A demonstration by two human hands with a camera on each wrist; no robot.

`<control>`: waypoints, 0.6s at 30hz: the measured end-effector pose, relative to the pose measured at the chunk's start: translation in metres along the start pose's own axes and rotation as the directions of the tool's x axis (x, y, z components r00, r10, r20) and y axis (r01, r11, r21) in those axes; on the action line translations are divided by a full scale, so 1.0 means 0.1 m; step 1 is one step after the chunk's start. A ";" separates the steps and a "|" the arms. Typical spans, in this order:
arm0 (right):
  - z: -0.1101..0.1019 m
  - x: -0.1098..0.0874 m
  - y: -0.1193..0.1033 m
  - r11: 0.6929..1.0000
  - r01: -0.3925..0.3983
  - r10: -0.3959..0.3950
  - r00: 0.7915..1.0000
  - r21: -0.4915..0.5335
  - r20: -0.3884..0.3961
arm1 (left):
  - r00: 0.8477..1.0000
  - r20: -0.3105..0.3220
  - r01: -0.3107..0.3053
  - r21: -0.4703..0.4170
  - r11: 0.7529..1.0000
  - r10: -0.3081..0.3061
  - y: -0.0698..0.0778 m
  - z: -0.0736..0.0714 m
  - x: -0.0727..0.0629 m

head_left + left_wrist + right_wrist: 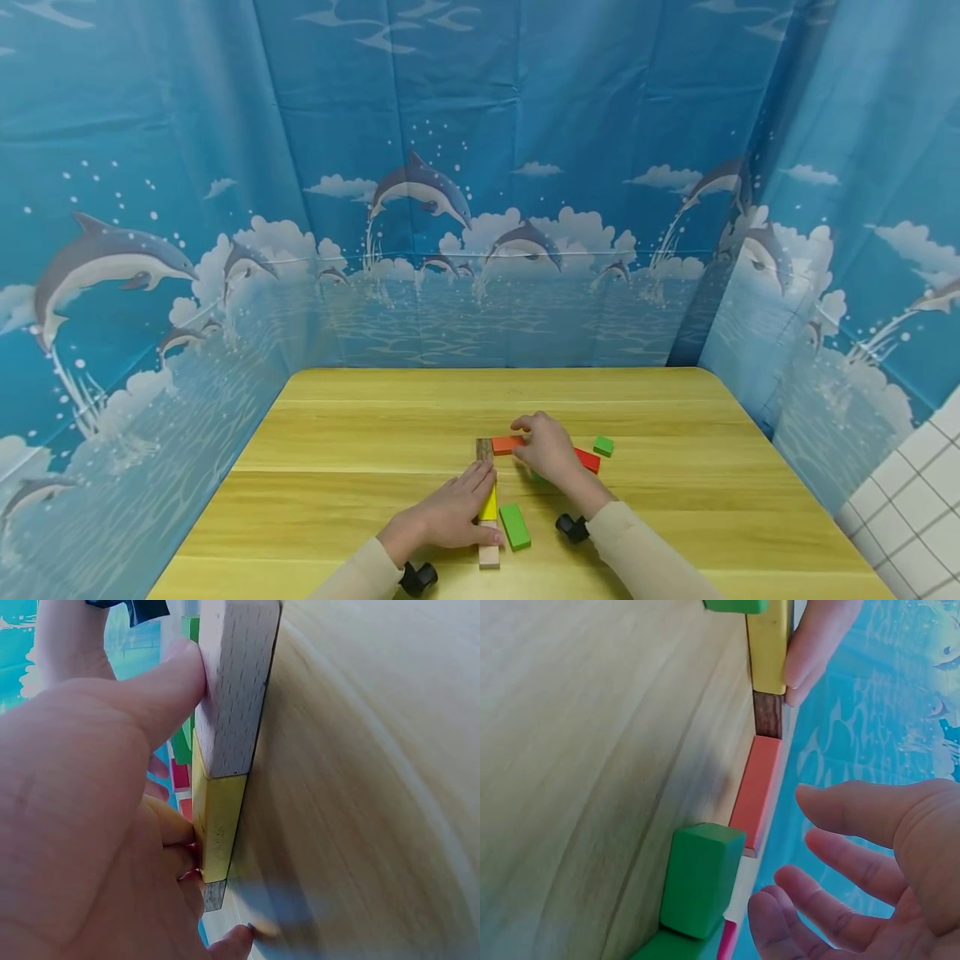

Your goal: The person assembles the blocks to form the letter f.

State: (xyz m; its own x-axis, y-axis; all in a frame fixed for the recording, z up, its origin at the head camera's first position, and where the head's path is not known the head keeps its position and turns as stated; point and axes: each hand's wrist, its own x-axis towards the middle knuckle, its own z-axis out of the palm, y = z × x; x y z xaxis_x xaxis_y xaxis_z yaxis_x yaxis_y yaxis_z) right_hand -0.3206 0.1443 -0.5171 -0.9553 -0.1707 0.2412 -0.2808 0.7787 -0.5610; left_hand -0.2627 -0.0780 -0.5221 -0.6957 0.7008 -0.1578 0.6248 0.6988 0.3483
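Note:
My left hand (453, 508) rests on a straight row of wooden blocks, its fingers laid over the yellow block (488, 507). Its thumb touches the pale wood block (236, 690) at the near end. At the row's far end sits a dark brown block (484, 448). An orange-red block (504, 445) extends rightward from it, at a right angle to the row. Close over that block's right end is my right hand (551, 450). In the right wrist view its fingers are spread and hold nothing, beside the orange-red block.
A long green block (515, 527) lies just right of the row. Beyond my right hand are a red block (588, 460), partly hidden by it, and a small green block (603, 446). The wooden table (337, 450) meets a dolphin-print curtain (480, 317) at the back.

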 end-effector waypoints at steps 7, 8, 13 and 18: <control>-0.08 -0.12 -0.03 0.999 0.038 -0.038 0.999 0.012 0.008 | 1.000 0.000 -0.001 -0.004 1.000 0.001 -0.01 0.01 0.01; -0.09 -0.14 -0.03 0.999 0.039 -0.039 0.999 0.019 0.010 | 1.000 -0.002 -0.002 -0.004 1.000 0.002 -0.01 0.02 0.01; -0.14 -0.25 -0.06 0.997 0.046 -0.047 0.999 0.054 0.021 | 1.000 -0.012 -0.003 -0.020 1.000 0.003 -0.01 0.03 0.00; -0.21 -0.36 -0.09 0.996 0.047 -0.049 0.998 0.080 0.029 | 1.000 -0.029 0.000 -0.053 0.999 -0.002 -0.02 0.03 -0.02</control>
State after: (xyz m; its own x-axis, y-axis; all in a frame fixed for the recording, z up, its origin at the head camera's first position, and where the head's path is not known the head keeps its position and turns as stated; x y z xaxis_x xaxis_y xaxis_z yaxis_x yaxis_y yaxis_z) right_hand -0.2812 0.1561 -0.5037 -0.9427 -0.2263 0.2450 -0.3314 0.7189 -0.6110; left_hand -0.2618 -0.0805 -0.5250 -0.7068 0.6950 -0.1320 0.6050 0.6906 0.3963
